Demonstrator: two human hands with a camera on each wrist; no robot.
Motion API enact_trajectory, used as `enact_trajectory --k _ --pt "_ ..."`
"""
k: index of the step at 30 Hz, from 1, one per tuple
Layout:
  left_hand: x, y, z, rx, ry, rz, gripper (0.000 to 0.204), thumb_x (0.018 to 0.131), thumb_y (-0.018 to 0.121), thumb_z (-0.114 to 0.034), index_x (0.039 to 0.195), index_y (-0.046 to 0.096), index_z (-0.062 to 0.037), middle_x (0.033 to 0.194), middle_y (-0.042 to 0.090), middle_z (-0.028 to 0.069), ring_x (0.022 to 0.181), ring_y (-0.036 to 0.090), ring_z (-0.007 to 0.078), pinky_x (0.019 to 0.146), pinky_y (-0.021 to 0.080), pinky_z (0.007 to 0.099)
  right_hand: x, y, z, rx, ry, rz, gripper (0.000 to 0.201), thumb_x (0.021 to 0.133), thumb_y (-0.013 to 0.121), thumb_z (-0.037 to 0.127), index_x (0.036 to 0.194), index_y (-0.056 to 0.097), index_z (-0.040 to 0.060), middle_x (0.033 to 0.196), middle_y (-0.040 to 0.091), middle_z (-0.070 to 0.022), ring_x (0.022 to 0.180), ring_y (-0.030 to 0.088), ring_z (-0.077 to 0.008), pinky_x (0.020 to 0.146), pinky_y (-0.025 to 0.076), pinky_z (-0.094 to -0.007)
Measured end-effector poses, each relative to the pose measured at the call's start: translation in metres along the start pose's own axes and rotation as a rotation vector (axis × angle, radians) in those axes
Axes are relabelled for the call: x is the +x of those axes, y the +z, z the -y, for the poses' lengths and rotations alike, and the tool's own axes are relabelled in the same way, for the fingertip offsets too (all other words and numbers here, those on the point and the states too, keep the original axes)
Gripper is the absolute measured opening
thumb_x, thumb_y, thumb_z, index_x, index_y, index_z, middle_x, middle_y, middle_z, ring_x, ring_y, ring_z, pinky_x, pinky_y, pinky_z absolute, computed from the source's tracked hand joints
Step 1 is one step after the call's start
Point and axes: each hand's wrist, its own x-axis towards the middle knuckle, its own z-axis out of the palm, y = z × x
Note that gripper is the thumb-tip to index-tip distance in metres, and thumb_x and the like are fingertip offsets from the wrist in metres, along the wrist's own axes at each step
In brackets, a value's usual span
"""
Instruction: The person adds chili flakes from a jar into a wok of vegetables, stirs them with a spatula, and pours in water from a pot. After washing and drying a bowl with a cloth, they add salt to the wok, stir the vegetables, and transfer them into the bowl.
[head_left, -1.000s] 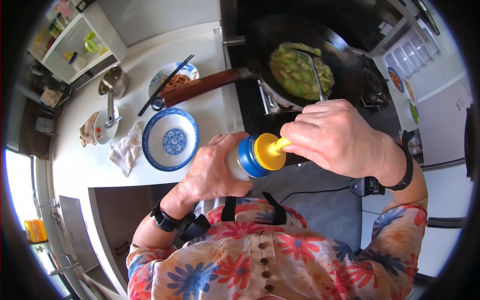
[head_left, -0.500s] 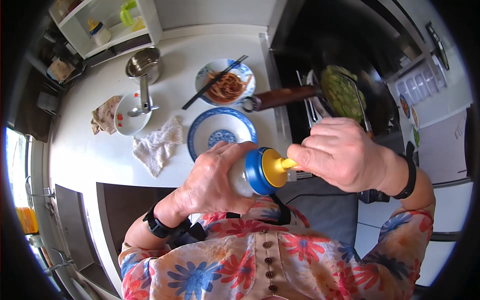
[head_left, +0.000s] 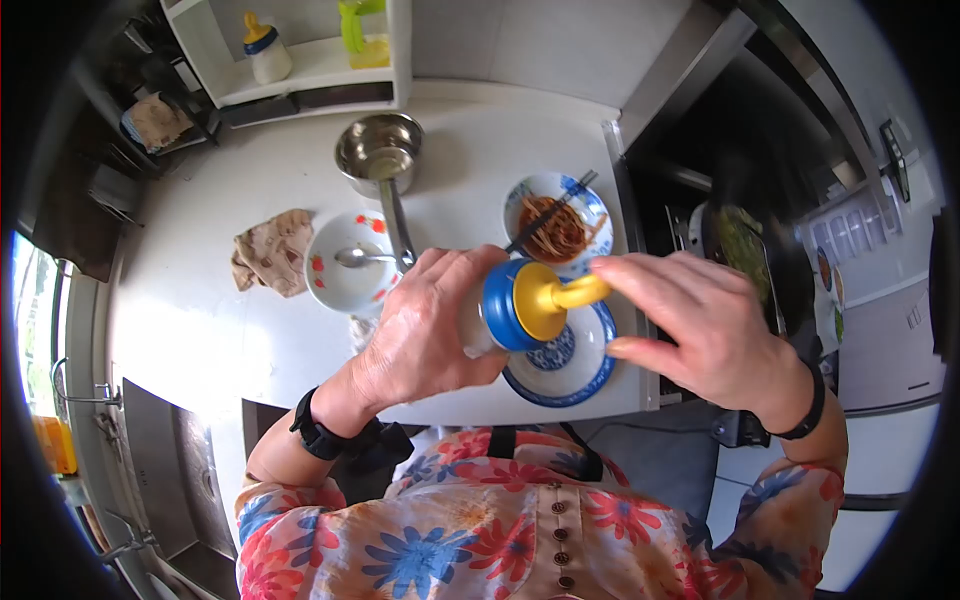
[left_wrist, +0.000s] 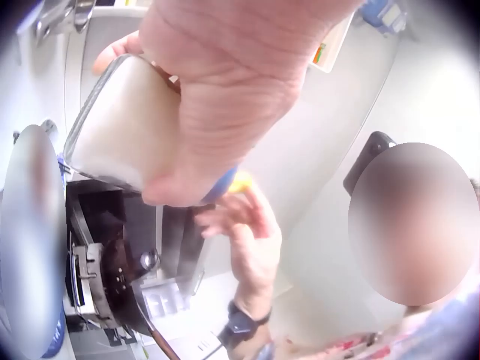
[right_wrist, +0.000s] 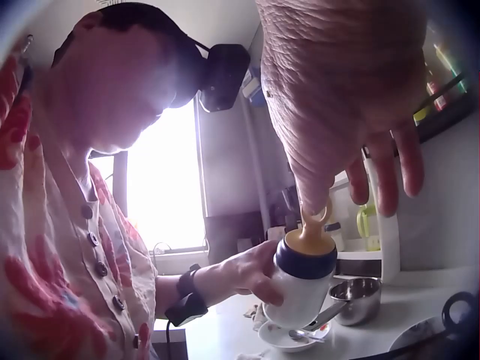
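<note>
My left hand [head_left: 425,325] grips a seasoning jar [right_wrist: 296,296] with a blue collar and a yellow lid [head_left: 538,303] that has a looped handle. White contents fill the jar's lower part [left_wrist: 124,131] in the left wrist view. The jar is tilted, lid toward my right hand [head_left: 705,315]. That hand's fingers are straight, with the fingertips right at the lid's handle and the thumb apart below it. Under the jar lies a blue-rimmed bowl [head_left: 603,365], partly hidden by it.
A bowl of reddish strips [head_left: 558,228] with chopsticks stands behind. To the left are a steel saucepan [head_left: 380,150], a white dish [head_left: 335,262] with a spoon, and a brown cloth [head_left: 272,250]. The wok with green food [head_left: 740,250] sits on the stove at right.
The head view has swung left, so the wok now lies farther right. My right fingers have straightened from their pinch on the yellow handle. The left hand still holds the jar.
</note>
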Motion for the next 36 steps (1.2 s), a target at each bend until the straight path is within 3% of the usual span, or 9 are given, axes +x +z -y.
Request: enact_trajectory --k 5,7,11,16,21,27,30,34,36 --pt "0.017 -0.027 0.024 0.126 -0.024 -0.125 0.064 0.052 0.07 -0.013 0.111 0.046 -0.004 0.097 0.055 0.0139 0.094 0.051 0.0311 0.081 0.043 0.0386 0.021 -0.013 -0.004 0.036 0.086 -0.144 0.03 0.066 0.067 0.005 0.095 0.061 0.0025 0.098 0.057 -0.0107 0.081 0.057 -0.0244 0.067 0.047 -0.0308" --pt "0.025 -0.029 0.023 0.186 -0.019 -0.141 0.064 0.053 0.069 -0.012 0.111 0.045 -0.004 0.098 0.055 0.0139 0.093 0.051 0.0312 0.081 0.043 0.0388 0.046 -0.013 -0.002 0.049 -0.003 -0.147 0.029 0.063 0.064 -0.002 0.091 0.059 0.0004 0.099 0.057 -0.0145 0.083 0.057 -0.0275 0.07 0.046 -0.0322" --pt "0.033 -0.017 0.022 0.21 0.051 -0.191 0.066 0.051 0.071 -0.013 0.111 0.045 -0.004 0.1 0.054 0.0126 0.093 0.051 0.0308 0.079 0.043 0.0393 0.082 0.015 -0.015 0.08 0.026 -0.229 0.014 0.067 0.065 0.006 0.08 0.061 0.0024 0.098 0.058 -0.0128 0.079 0.055 -0.0264 0.069 0.045 -0.0331" --pt "0.033 -0.011 0.026 0.183 0.017 -0.193 0.067 0.047 0.07 -0.011 0.11 0.046 -0.0044 0.099 0.054 0.0135 0.09 0.051 0.0325 0.08 0.043 0.0392 0.087 0.03 -0.017 0.038 0.063 -0.109 0.013 0.068 0.066 0.011 0.078 0.061 0.0035 0.098 0.058 -0.012 0.084 0.054 -0.0257 0.072 0.043 -0.0343" --pt "0.029 -0.011 0.031 0.214 0.038 -0.189 0.067 0.047 0.07 -0.011 0.109 0.047 -0.004 0.099 0.054 0.0136 0.092 0.05 0.0316 0.08 0.043 0.0391 0.096 0.044 -0.014 0.045 0.055 -0.106 0.009 0.07 0.064 0.011 0.074 0.059 0.0034 0.099 0.058 -0.0115 0.086 0.054 -0.0256 0.073 0.042 -0.0346" --pt "0.023 -0.016 0.042 0.173 0.004 -0.206 0.065 0.049 0.071 -0.012 0.109 0.046 -0.0036 0.099 0.054 0.0137 0.091 0.051 0.0329 0.081 0.043 0.0396 0.102 0.038 -0.017 -0.104 -0.075 -0.143 0.005 0.075 0.057 0.004 0.076 0.052 0.0018 0.099 0.057 -0.0121 0.086 0.054 -0.0255 0.072 0.042 -0.0341" --pt "0.02 -0.022 0.046 0.186 -0.04 -0.214 0.065 0.05 0.071 -0.013 0.109 0.046 -0.0036 0.098 0.055 0.0137 0.09 0.052 0.0332 0.08 0.043 0.0394 0.099 0.031 -0.019 0.23 0.095 -0.189 0.007 0.075 0.056 -0.002 0.077 0.05 0.0003 0.1 0.057 -0.013 0.081 0.056 -0.0235 0.068 0.045 -0.0287" --pt "0.02 -0.029 0.052 0.152 -0.092 -0.169 0.066 0.05 0.071 -0.013 0.11 0.046 -0.0021 0.101 0.054 0.014 0.094 0.051 0.031 0.08 0.044 0.0376 0.096 0.033 -0.006 0.292 0.056 -0.167 0.007 0.076 0.056 -0.002 0.076 0.05 0.0008 0.099 0.056 -0.0132 0.082 0.056 -0.0247 0.07 0.045 -0.0298" --pt "0.022 -0.038 0.062 0.123 -0.114 -0.174 0.067 0.051 0.071 -0.014 0.111 0.046 -0.0011 0.101 0.054 0.0155 0.094 0.052 0.0319 0.082 0.044 0.0373 0.09 0.026 0.007 0.347 -0.023 -0.121 0.013 0.072 0.064 0.006 0.071 0.051 0.0033 0.093 0.057 -0.0114 0.084 0.056 -0.0266 0.072 0.046 -0.0329"
